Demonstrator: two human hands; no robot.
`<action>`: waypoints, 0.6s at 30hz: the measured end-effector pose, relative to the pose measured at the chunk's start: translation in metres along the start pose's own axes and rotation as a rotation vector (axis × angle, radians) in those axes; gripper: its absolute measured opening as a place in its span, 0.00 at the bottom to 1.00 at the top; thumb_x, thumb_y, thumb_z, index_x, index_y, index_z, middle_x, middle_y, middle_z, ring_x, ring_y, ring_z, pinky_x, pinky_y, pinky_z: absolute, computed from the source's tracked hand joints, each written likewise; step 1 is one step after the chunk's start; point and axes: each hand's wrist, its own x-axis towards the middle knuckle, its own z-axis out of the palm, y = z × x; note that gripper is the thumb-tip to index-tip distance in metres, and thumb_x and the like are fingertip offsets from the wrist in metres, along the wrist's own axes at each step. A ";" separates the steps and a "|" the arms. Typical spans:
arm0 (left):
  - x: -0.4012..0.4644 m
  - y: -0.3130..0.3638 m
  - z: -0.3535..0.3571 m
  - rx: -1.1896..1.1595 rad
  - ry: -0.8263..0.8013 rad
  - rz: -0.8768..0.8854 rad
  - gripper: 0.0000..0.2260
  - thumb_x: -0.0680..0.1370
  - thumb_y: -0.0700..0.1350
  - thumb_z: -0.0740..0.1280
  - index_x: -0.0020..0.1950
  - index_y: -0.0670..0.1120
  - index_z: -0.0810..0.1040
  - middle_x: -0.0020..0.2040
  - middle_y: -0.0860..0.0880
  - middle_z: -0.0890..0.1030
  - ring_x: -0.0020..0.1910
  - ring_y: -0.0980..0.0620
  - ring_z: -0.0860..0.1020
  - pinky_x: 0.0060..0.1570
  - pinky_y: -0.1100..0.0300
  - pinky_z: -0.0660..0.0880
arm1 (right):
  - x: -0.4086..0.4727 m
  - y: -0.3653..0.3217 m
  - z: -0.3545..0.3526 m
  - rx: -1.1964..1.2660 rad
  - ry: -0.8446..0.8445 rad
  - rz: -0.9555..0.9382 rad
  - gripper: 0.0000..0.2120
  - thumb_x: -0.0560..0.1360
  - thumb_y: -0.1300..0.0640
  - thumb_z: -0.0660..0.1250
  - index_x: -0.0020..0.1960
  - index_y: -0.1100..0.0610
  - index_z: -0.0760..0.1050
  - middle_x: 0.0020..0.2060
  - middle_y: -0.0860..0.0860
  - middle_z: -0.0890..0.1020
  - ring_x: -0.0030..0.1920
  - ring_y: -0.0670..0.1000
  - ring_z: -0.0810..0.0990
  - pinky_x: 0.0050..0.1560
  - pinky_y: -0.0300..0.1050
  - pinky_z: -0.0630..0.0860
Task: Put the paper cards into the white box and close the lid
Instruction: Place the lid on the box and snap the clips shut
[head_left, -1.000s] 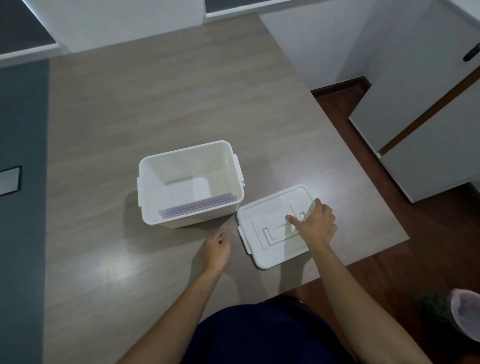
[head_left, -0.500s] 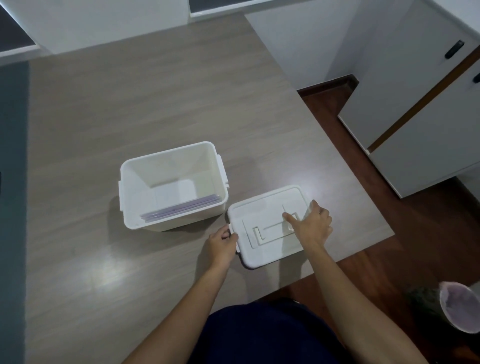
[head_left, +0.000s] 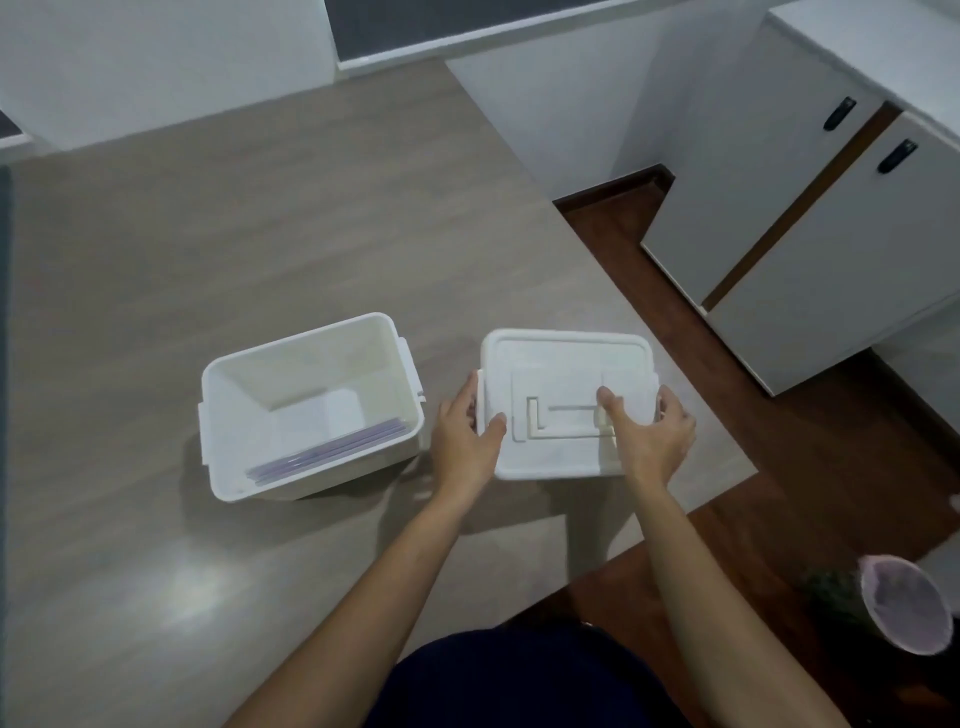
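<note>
On the grey wood-grain worktop, a person is standing at the near edge, both bare arms reaching forward over it. Lying to the left is the white box, open at the top, its long axis running left to right and turned slightly. Inside it, the paper cards, a thin pale purple stack, are leaning low against the near wall; the rest of the box floor looks bare. Just to the right of the box, apart from it by a narrow gap, is the lid, also white, with a flat fold-down handle set into its top. The left hand is clasping the lid's left edge, thumb on top and fingers curled under the side. The right hand is grasping the right edge the same way, thumb resting by the handle. The lid appears to be lifting off the worktop, though that is hard to tell for certain. The box is lying directly to the left of both hands, with the left hand nearer to it, so the lid will likely need to travel leftward and turn slightly to match the box's rim. A bin with a purple liner is standing on the floor at the lower right.
</note>
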 end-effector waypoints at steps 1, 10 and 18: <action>0.002 0.009 -0.003 0.018 0.012 0.046 0.29 0.75 0.43 0.70 0.75 0.53 0.67 0.63 0.48 0.76 0.53 0.48 0.79 0.59 0.51 0.76 | 0.001 -0.008 -0.001 0.029 0.015 -0.004 0.47 0.57 0.26 0.71 0.69 0.49 0.69 0.63 0.50 0.71 0.63 0.52 0.72 0.63 0.58 0.74; 0.026 0.051 -0.080 0.033 0.315 0.182 0.26 0.75 0.48 0.68 0.73 0.51 0.70 0.56 0.50 0.74 0.53 0.48 0.77 0.59 0.56 0.73 | -0.023 -0.097 0.031 0.206 -0.068 -0.151 0.39 0.59 0.27 0.70 0.64 0.46 0.73 0.56 0.45 0.70 0.56 0.49 0.75 0.52 0.44 0.78; 0.034 0.001 -0.184 -0.001 0.544 0.044 0.27 0.72 0.51 0.73 0.70 0.48 0.74 0.64 0.49 0.75 0.60 0.49 0.77 0.63 0.52 0.74 | -0.079 -0.144 0.093 0.173 -0.348 -0.298 0.26 0.67 0.39 0.74 0.61 0.52 0.78 0.52 0.50 0.72 0.49 0.50 0.78 0.51 0.42 0.75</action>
